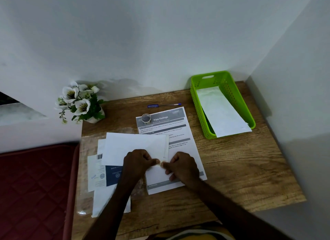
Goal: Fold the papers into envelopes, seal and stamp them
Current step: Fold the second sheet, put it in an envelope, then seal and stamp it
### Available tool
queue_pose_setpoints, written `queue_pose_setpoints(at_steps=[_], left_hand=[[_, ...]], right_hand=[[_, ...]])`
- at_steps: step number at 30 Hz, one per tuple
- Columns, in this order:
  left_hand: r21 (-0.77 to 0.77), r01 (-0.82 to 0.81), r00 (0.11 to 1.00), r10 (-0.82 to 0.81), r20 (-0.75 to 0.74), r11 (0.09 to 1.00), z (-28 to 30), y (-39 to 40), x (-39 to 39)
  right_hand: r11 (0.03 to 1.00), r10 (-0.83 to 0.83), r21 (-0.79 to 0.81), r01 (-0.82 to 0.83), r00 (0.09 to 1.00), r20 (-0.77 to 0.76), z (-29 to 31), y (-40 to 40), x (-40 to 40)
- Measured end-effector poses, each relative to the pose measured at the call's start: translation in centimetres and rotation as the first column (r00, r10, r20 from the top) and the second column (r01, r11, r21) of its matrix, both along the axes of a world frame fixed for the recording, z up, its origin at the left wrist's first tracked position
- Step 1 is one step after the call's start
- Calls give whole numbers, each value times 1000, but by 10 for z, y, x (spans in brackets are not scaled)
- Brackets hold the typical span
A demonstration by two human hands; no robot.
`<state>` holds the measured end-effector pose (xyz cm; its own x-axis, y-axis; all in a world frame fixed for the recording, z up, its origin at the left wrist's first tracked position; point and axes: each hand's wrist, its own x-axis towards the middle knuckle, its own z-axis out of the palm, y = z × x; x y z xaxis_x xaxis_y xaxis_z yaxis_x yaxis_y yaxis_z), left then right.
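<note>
Dim, flat light is falling across the worktop [232,159]; soft shadows are sitting behind the flowers [80,100]. Wide-angle lens is bowing the edges, corners softening; printed text is blurring.

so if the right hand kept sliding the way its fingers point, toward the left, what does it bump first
The left hand, most likely: the right hand points at it, and their fingertips nearly meet over the white envelope, pinching something small I can't identify.

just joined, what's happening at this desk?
A person is making envelopes at a wooden table. Both hands, left hand and right hand, pinch a small piece of what looks like tape over a white envelope. One finished envelope lies in the green basket. The tape roll sits on a printed sheet.
</note>
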<state>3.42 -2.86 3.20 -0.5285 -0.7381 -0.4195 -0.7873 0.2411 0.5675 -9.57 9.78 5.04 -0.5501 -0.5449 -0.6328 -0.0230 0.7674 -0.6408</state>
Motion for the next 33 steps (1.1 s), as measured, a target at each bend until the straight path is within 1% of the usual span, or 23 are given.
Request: queue_pose_setpoints(at_steps=[2,3,7,9,14,19,24,26,30,33], left_hand=[[1,18,1000,-18,9,1000,-1,-2,1],[6,24,1000,-24,13,1000,-1,-3,2],[3,18,1000,-18,19,1000,1,-4,2],[11,13,1000,-13,18,1000,2,-3,1],[30,21,1000,-21,5,999,0,-4,3],[58,7,1000,-7,-8,998,-2,-5,5],[80,4,1000,-5,15,997,1,-5,4],[76,8,1000,-10,23,997,1,-5,4],[73,14,1000,-16,21,997,1,-4,5],[76,11,1000,-12,12,997,0,-4,4]], right_hand=[[1000,6,12,-5,998,-62,1,-1,3],[1000,10,13,-10,998,-61,1,-1,3],[999,42,25,-44,997,72,3,-2,-6],[997,62,40,-67,993,104,4,-3,-10],[997,57,36,-62,992,115,6,-3,-12],[997,64,31,-65,997,52,6,-4,-7],[996,82,5,-85,981,175,8,0,-17],[996,86,7,-89,980,180,9,0,-18],[997,71,2,-72,988,138,8,0,-14],[996,85,14,-89,981,173,6,0,-16]])
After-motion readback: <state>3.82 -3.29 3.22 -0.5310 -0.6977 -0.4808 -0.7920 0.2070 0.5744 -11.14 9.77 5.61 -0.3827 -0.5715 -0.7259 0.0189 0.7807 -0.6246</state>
